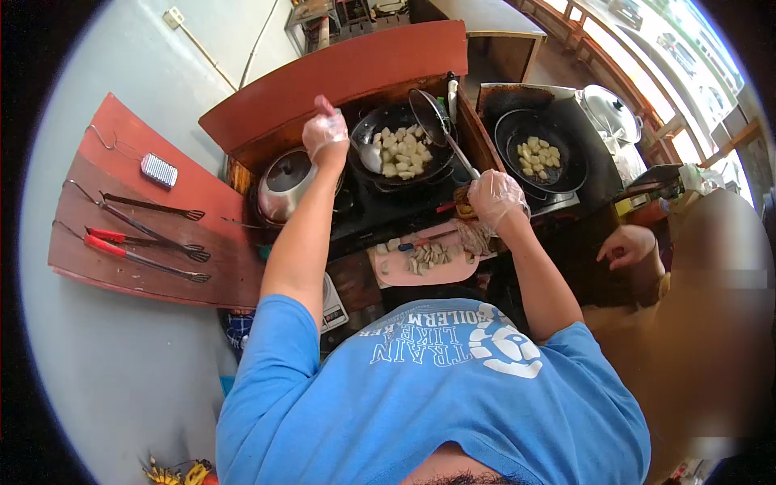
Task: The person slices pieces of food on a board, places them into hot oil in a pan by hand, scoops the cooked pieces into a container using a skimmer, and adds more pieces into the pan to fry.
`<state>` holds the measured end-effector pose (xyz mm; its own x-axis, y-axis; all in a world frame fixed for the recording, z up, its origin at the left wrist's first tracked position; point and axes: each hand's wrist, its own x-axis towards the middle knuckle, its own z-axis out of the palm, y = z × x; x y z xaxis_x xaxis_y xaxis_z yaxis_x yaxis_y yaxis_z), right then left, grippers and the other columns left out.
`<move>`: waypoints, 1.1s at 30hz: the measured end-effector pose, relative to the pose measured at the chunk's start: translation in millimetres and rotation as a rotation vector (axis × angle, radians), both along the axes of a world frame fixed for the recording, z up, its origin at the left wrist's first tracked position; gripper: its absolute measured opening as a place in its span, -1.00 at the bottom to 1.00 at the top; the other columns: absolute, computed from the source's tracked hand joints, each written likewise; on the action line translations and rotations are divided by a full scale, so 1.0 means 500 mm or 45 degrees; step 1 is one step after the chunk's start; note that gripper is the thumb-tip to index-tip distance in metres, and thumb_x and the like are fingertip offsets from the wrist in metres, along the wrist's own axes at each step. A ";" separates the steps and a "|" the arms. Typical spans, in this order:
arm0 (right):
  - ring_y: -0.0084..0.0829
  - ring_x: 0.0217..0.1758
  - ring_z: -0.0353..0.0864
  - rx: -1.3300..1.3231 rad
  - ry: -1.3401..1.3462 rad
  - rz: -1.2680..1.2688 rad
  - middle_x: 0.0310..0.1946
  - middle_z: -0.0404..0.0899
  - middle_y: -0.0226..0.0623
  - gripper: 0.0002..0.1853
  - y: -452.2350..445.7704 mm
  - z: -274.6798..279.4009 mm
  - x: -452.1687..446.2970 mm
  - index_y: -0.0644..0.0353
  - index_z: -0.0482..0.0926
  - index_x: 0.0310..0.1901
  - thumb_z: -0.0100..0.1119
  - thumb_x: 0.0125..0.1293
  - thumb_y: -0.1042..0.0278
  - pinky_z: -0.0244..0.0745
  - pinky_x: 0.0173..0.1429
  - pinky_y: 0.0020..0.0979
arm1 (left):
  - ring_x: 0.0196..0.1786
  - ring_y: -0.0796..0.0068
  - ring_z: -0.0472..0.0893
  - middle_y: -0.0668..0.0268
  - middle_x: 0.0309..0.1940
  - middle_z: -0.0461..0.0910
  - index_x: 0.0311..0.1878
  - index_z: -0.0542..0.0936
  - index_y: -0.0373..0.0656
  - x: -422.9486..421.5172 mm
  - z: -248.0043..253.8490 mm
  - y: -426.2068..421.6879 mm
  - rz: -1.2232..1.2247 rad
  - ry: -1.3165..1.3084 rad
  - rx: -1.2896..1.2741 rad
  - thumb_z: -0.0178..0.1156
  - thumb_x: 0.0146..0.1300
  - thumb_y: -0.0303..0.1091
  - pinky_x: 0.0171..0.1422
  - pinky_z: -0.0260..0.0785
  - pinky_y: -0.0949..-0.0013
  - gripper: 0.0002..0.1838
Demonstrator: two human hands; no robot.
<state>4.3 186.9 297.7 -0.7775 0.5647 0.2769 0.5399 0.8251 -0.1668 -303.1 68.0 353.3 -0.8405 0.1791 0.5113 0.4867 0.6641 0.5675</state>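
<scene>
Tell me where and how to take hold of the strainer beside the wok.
Best grip the strainer by the lower end of its long handle, coming from the near right, where the right hand holds it. The handle slants from the bowl toward the wearer, likely keeping hands clear of the wok.
</scene>
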 end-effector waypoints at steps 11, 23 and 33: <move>0.05 -0.24 0.66 0.115 -0.090 0.073 -0.39 0.61 0.07 -0.74 -0.008 0.021 0.021 0.33 0.59 -0.39 0.06 0.25 0.29 0.57 -0.14 -0.09 | -0.49 0.49 0.57 0.33 -0.47 0.67 -0.22 0.59 -0.22 -0.076 -0.117 -0.159 -0.386 -0.528 0.631 0.45 0.12 -0.25 -0.35 0.45 0.36 -0.70; 0.06 -0.57 0.47 -0.004 0.214 0.237 -0.63 0.40 -0.01 -0.78 0.018 -0.077 0.016 0.32 0.42 -0.59 0.13 0.14 0.43 0.41 -0.49 0.01 | -0.54 0.39 0.61 0.30 -0.53 0.66 -0.39 0.71 -0.14 -0.114 -0.196 -0.093 -0.525 -1.102 -0.901 0.31 0.10 -0.07 -0.39 0.47 0.23 -0.70; 0.11 -0.47 0.58 0.241 0.229 0.269 -0.56 0.53 0.09 -0.82 0.015 -0.020 0.037 0.36 0.55 -0.50 0.10 0.18 0.44 0.49 -0.32 0.00 | -0.25 0.24 0.73 0.18 -0.34 0.72 -0.37 0.75 -0.07 -0.097 -0.105 -0.176 -0.902 0.336 -1.276 0.07 0.19 -0.28 -0.12 0.58 0.20 -0.74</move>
